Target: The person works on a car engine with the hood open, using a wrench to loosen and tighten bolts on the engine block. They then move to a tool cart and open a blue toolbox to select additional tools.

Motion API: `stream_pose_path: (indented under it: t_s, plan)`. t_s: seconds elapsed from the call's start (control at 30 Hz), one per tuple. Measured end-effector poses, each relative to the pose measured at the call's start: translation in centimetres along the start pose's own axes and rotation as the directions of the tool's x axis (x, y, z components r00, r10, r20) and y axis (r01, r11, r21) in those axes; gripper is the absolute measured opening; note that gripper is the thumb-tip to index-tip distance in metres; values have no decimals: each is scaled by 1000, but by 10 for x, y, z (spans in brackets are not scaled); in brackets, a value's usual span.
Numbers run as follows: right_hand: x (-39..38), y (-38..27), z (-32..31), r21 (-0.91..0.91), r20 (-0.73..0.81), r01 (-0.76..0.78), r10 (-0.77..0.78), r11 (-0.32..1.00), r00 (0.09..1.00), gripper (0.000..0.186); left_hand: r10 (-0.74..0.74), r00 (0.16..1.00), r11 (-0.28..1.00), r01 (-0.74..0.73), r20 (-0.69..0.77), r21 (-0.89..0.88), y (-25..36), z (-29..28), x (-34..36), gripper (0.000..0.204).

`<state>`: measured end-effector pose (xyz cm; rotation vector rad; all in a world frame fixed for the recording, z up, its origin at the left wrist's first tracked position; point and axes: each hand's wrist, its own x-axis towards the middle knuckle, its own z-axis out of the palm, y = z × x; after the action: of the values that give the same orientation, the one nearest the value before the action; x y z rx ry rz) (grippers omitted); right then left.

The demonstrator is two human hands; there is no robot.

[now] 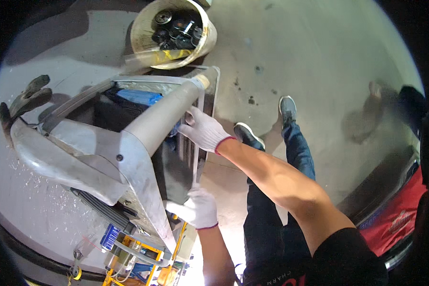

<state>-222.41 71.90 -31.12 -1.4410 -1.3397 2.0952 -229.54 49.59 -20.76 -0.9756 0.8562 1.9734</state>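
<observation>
A worn grey metal cart (138,159) with a thick round handle (164,114) stands in front of me. On its near side a dark drawer-like compartment (174,169) shows, with something blue partly visible inside. My right hand (205,131), in a white knit glove, curls its fingers over the upper part of the compartment's rim, near the blue thing. Lower down, my left hand (199,207), gloved alike, grips the near corner of that rim, its thumb on top. Some fingertips of both hands are hidden. In the cart's top lies a blue packet or cloth (140,97).
A dirty cream bucket (207,40) of dark cylindrical parts, like used filters, stands beyond the cart. A dark work glove (26,100) sits at the cart's far left corner. Yellow racking (152,252) lies below. At right are a red cover (393,214) and another person's arm (412,102).
</observation>
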Motion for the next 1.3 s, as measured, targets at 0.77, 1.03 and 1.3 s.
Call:
stream_pose_path:
  t_s: [0.77,1.03,1.3]
  plan:
    - [106,77,172,34,-636,297,-209,954,743,37,-250,928,964,264,278,-15,2,51,-38,40]
    - [115,51,160,-86,-448,343,-344,935,825,44,-98,988,994,91,123,59,-4,46,-38,50]
    - [131,-38,148,-155,123,390,-374,908,919,50,-247,967,957,253,61,-144,14,43,-40,56]
